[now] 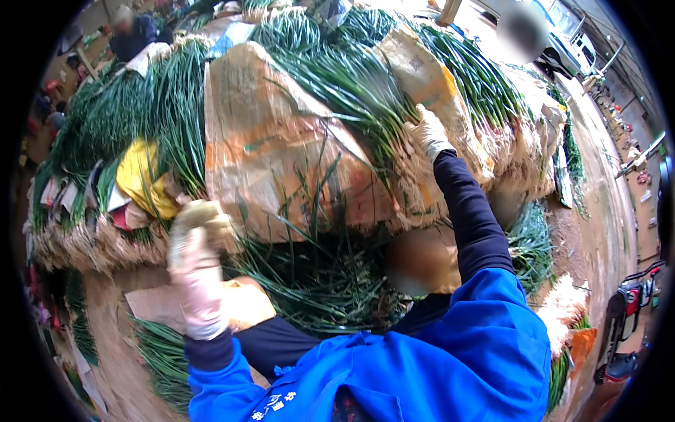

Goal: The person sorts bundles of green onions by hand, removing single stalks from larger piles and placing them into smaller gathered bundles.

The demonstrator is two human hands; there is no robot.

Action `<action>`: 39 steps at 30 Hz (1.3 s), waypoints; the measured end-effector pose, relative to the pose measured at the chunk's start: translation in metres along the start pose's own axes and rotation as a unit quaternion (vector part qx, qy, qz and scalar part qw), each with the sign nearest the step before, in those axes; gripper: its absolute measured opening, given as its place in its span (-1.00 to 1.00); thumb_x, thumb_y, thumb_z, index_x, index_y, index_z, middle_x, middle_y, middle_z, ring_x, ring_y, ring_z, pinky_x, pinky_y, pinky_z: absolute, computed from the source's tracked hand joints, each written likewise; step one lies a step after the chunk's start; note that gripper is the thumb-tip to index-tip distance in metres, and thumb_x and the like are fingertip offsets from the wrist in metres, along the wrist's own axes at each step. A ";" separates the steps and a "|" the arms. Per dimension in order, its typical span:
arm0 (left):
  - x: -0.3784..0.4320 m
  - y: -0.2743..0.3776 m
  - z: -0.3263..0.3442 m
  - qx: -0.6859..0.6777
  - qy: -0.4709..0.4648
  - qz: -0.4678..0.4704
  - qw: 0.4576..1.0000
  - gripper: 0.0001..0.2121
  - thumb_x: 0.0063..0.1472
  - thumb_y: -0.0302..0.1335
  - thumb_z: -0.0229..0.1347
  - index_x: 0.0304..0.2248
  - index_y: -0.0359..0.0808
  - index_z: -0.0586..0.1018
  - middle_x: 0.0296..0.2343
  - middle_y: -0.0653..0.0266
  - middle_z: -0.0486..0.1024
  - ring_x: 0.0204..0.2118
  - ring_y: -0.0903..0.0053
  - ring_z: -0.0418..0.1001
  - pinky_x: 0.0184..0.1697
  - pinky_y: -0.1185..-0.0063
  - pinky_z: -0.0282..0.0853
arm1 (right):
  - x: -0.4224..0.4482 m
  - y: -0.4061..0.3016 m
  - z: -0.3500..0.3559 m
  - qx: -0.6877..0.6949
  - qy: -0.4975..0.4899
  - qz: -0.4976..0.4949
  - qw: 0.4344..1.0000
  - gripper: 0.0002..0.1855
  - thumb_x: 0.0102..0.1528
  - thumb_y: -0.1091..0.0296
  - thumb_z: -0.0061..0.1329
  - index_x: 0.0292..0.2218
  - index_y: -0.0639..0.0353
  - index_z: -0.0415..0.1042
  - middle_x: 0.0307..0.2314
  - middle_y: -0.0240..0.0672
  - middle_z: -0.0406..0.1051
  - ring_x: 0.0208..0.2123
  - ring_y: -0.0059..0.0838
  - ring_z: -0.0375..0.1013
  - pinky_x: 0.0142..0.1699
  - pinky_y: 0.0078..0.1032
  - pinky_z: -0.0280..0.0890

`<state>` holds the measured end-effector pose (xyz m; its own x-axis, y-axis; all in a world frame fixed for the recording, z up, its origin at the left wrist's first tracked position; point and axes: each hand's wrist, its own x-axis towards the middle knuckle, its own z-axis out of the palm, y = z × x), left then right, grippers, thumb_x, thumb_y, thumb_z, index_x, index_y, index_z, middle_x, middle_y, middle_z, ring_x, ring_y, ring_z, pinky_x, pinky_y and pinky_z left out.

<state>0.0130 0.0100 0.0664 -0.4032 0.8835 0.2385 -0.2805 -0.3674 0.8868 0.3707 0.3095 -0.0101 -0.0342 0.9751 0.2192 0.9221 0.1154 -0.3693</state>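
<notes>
My right hand (428, 132), in a pale glove, is at the root end of a bunch of green onions (364, 100) on the right of the pile; whether its fingers grip the stems cannot be told. The bunch lies across a woven plastic sack (295, 174) with orange bands. My left hand (203, 242), gloved and blurred, is at the sack's left edge, just below another bunch of green onions (182, 105); its fingers are unclear. Loose green leaves (327, 285) lie below the sack, in front of me.
More green onions (105, 116) with pale roots are heaped at left, beside a yellow bag (140, 179). A second sack (422, 74) stands at right. Bunches lie on the floor on both sides. One person (132, 34) is at upper left. A white vehicle (572, 47) stands at upper right.
</notes>
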 end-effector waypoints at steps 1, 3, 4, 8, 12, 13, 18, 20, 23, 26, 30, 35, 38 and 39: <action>0.010 -0.020 0.027 -0.042 -0.034 -0.050 0.997 -0.76 0.15 -0.56 -0.20 -0.17 -0.37 0.35 -0.27 0.18 0.39 -0.30 0.48 0.41 -0.19 0.57 0.31 | 0.006 0.006 0.004 -0.008 0.011 -0.007 1.000 -0.18 -0.19 0.16 0.07 0.03 0.27 0.00 -0.11 -0.02 0.19 -0.05 -0.21 0.19 0.03 -0.48 0.08; 0.027 -0.050 0.056 0.002 -0.092 -0.087 0.992 -0.79 0.15 -0.56 -0.18 -0.23 -0.37 0.39 -0.34 0.20 0.43 -0.35 0.49 0.42 -0.25 0.58 0.33 | 0.022 0.009 0.023 -0.088 -0.012 0.020 0.996 0.05 -0.26 0.06 0.11 0.09 0.25 -0.25 -0.08 0.01 0.15 -0.03 -0.22 0.17 0.05 -0.48 0.05; 0.029 -0.056 0.059 0.014 -0.091 -0.103 0.990 -0.79 0.14 -0.55 -0.17 -0.23 -0.37 0.39 -0.35 0.20 0.43 -0.35 0.50 0.42 -0.26 0.58 0.33 | 0.023 0.002 0.044 -0.125 0.001 0.032 0.992 0.13 -0.30 0.01 0.12 0.10 0.23 -0.33 -0.08 0.03 0.14 -0.04 -0.22 0.17 0.05 -0.47 0.05; 0.020 -0.106 0.039 0.026 -0.055 -0.172 0.983 -0.79 0.14 -0.55 -0.14 -0.21 -0.36 0.38 -0.31 0.17 0.43 -0.31 0.49 0.43 -0.22 0.60 0.33 | 0.018 -0.034 0.033 0.049 -0.155 0.092 0.982 0.25 -0.37 -0.09 0.13 0.10 0.27 -0.43 -0.11 0.03 0.17 -0.10 -0.20 0.23 -0.06 -0.50 0.16; 0.021 -0.138 0.059 -0.012 -0.092 -0.266 0.960 -0.77 0.14 -0.53 -0.12 -0.19 -0.36 0.35 -0.30 0.20 0.42 -0.30 0.49 0.43 -0.21 0.62 0.32 | 0.023 0.021 0.088 0.410 -0.233 0.109 0.875 -0.33 -0.26 0.20 0.13 -0.12 0.31 0.23 -0.42 -0.29 0.39 -0.43 -0.50 0.37 -0.31 -0.56 0.26; 0.020 -0.136 0.056 -0.021 -0.077 -0.277 0.958 -0.76 0.14 -0.53 -0.12 -0.18 -0.37 0.34 -0.28 0.18 0.41 -0.28 0.47 0.42 -0.20 0.61 0.32 | 0.011 0.001 0.071 0.458 -0.262 0.128 0.840 -0.62 -0.21 0.28 0.09 -0.32 0.27 0.38 -0.47 -0.36 0.38 -0.48 -0.60 0.33 -0.36 -0.61 0.24; 0.024 -0.136 0.068 -0.073 -0.062 -0.307 0.947 -0.69 0.12 -0.52 -0.11 -0.11 -0.35 0.27 -0.19 0.17 0.34 -0.19 0.46 0.37 -0.15 0.58 0.30 | -0.009 -0.026 0.023 0.572 -0.248 0.013 0.782 -0.70 -0.08 0.25 -0.03 -0.31 0.22 0.38 -0.50 -0.46 0.37 -0.46 -0.65 0.31 -0.33 -0.65 0.22; 0.027 -0.143 0.067 -0.073 -0.056 -0.312 0.946 -0.64 0.11 -0.47 -0.08 -0.07 -0.31 0.24 -0.15 0.20 0.29 -0.15 0.48 0.32 -0.11 0.57 0.24 | -0.008 -0.029 0.013 0.611 -0.242 -0.054 0.752 -0.62 -0.06 0.17 -0.05 -0.24 0.22 0.36 -0.42 -0.43 0.38 -0.38 -0.63 0.31 -0.27 -0.63 0.21; 0.024 -0.142 0.057 -0.083 -0.003 -0.324 0.942 -0.63 0.11 -0.47 -0.10 -0.06 -0.28 0.23 -0.13 0.23 0.28 -0.13 0.48 0.31 -0.12 0.56 0.24 | -0.021 -0.060 -0.005 0.735 -0.344 0.081 0.579 -0.48 -0.02 0.04 -0.09 -0.13 0.26 0.27 -0.28 -0.34 0.35 -0.28 -0.58 0.30 -0.16 -0.62 0.20; 0.022 -0.158 0.061 -0.124 -0.005 -0.354 0.927 -0.68 0.12 -0.49 -0.11 -0.09 -0.27 0.27 -0.17 0.27 0.33 -0.15 0.49 0.34 -0.17 0.57 0.29 | 0.025 0.007 0.017 0.255 -0.233 0.039 0.938 -0.28 -0.06 -0.03 -0.08 -0.02 0.35 0.09 -0.12 -0.12 0.22 -0.10 -0.39 0.23 -0.01 -0.57 0.10; 0.018 -0.166 0.053 -0.134 -0.002 -0.357 0.925 -0.67 0.11 -0.49 -0.10 -0.09 -0.28 0.27 -0.17 0.25 0.33 -0.14 0.49 0.33 -0.16 0.57 0.28 | 0.005 0.022 -0.006 0.028 -0.169 0.007 0.985 -0.22 -0.08 0.05 -0.05 0.01 0.40 -0.01 -0.02 0.01 0.06 0.03 -0.23 0.07 0.08 -0.53 -0.02; 0.018 -0.160 0.049 -0.127 0.008 -0.340 0.932 -0.66 0.12 -0.47 -0.12 -0.08 -0.29 0.25 -0.15 0.23 0.31 -0.11 0.46 0.30 -0.12 0.55 0.25 | -0.045 0.003 -0.029 0.113 -0.056 -0.059 0.990 -0.72 -0.09 0.30 -0.04 -0.29 0.18 0.38 -0.30 -0.08 0.34 -0.23 -0.19 0.32 -0.15 -0.47 0.21; 0.017 -0.166 0.055 -0.120 -0.005 -0.336 0.934 -0.68 0.13 -0.47 -0.14 -0.09 -0.29 0.27 -0.16 0.24 0.33 -0.13 0.47 0.32 -0.13 0.55 0.26 | -0.065 0.015 -0.026 -0.118 0.197 -0.227 0.946 -0.84 -0.09 0.28 -0.10 -0.45 0.13 0.38 -0.40 -0.13 0.37 -0.29 -0.21 0.33 -0.22 -0.41 0.23; 0.018 -0.168 0.058 -0.121 -0.012 -0.332 0.935 -0.69 0.13 -0.48 -0.15 -0.10 -0.30 0.28 -0.17 0.24 0.33 -0.13 0.47 0.32 -0.14 0.56 0.27 | -0.067 0.015 -0.028 -0.117 0.227 -0.213 0.943 -0.82 -0.07 0.24 -0.10 -0.46 0.13 0.38 -0.41 -0.12 0.37 -0.30 -0.21 0.34 -0.21 -0.39 0.22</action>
<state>0.1037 0.1041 -0.0556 -0.0519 0.9453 -0.3219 -0.6521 0.2120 0.7278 0.3981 0.2404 -0.0050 -0.3015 0.6624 0.6858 0.9235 0.3818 0.0372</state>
